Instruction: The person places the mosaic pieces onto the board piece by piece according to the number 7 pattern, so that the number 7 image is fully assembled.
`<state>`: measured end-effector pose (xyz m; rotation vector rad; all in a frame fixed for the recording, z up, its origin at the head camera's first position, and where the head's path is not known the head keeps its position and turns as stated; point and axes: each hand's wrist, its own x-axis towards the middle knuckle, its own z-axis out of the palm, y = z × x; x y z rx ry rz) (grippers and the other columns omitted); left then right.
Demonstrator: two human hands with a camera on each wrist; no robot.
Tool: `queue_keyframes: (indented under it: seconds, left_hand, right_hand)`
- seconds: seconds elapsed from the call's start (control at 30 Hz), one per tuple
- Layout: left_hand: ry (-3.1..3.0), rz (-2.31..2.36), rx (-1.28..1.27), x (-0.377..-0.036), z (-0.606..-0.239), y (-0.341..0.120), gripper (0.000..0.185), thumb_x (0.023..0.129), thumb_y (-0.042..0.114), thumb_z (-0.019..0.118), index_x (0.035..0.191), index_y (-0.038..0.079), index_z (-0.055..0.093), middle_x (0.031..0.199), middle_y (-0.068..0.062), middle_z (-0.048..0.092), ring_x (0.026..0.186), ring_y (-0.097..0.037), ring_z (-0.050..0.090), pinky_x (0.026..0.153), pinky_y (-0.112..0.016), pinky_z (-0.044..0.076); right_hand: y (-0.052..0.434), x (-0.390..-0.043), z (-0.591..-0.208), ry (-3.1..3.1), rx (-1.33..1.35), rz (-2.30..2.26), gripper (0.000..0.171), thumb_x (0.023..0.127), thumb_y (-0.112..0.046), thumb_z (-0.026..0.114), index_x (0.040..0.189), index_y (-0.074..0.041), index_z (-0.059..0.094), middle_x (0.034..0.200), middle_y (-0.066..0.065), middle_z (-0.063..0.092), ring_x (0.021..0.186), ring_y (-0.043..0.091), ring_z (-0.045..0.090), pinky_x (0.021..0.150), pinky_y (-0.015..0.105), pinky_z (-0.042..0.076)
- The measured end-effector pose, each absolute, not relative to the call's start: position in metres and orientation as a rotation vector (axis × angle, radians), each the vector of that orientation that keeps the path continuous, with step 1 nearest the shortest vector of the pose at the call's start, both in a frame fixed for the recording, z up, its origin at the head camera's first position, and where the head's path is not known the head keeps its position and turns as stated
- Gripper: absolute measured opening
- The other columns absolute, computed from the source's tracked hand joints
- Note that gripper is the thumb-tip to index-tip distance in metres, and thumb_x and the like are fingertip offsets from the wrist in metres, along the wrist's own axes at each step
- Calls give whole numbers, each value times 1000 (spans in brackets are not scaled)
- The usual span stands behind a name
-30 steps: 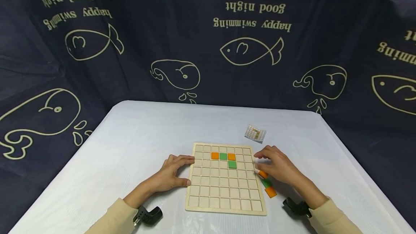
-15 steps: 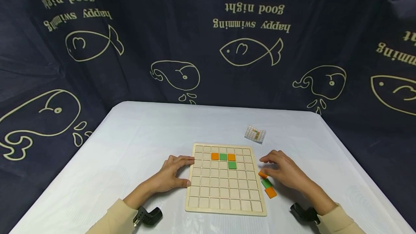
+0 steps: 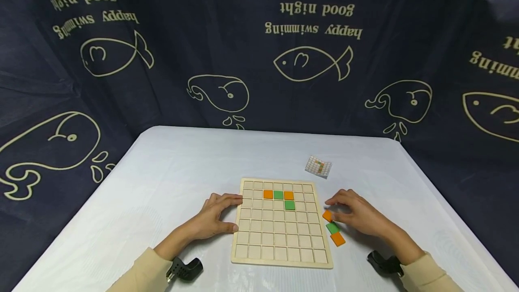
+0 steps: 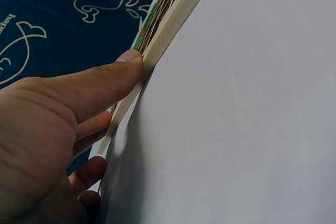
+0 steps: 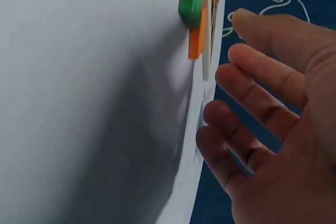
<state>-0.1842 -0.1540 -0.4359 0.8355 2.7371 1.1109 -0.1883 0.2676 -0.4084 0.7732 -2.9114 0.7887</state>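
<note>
Right hand [image 3: 358,215]: fingers loosely spread and slightly bent, holding nothing, hovering just beside the nearest loose orange tile [image 3: 327,216]. From the head view I cannot tell whether a fingertip touches it; the right wrist view shows the fingers [image 5: 252,85] apart and clear of the tiles.

Left hand [image 3: 215,217]: thumb [image 4: 100,82] laid straight against the near-left edge of the wooden grid board [image 3: 279,262], other fingers resting over its left rim. Bracing, not gripping.

Loose tiles: orange, then a green tile [image 3: 333,228], then a second orange tile [image 3: 338,239], in a short row on the table just right of the board. They look like small, flat, stiff, painted wood. Likely light and a bit slick on the cloth. Best taken by a pinch on two opposite edges, since the top face offers nothing to hold.

Board as container: shallow square cells, nearly all bare. Upper rows hold three tiles side by side, orange, green, orange [image 3: 278,195], with one more green [image 3: 289,205] in the cell below the right-hand orange.

Further off: a small pattern card [image 3: 318,166] on the white table [image 3: 182,161].
</note>
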Motion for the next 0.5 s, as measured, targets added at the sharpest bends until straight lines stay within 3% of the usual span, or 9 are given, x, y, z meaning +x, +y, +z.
queue_keyframes:
  seconds: [0.5]
  left_hand:
    - [2737,1115,813,-184,-435,-153,68,72,35,78,133,20,52,144,9,43,100,-11,32,84,-31,24]
  right_hand:
    - [276,-196,-413,-2999,836,834,30,80,-20,72,110,-26,68,106,-13,63,95,7,45,82,25,39]
